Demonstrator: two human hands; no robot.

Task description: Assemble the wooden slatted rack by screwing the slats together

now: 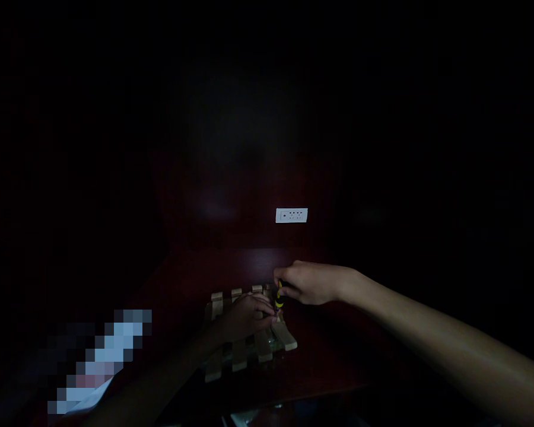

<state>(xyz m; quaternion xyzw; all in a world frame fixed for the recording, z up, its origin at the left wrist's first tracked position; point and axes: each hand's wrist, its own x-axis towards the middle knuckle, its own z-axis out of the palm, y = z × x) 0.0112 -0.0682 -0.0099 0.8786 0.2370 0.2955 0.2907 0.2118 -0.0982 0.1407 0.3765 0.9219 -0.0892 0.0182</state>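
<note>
Several pale wooden slats (239, 354) lie side by side, joined into a rack on a dark red table. My right hand (303, 281) is closed round a yellow and black screwdriver (279, 301), held upright with its tip down at the rightmost slat. Over the middle of the rack rests my left hand (249, 314), its fingertips beside the screwdriver's tip. Whether these fingers pinch a small part is too dark to tell. Something shiny shows between the slats near the right end.
The dark red table (320, 370) has its near edge below the rack. A white socket panel (291, 215) is on the wall behind. At the lower left is a pixelated bright object (115, 350). The surroundings are very dark.
</note>
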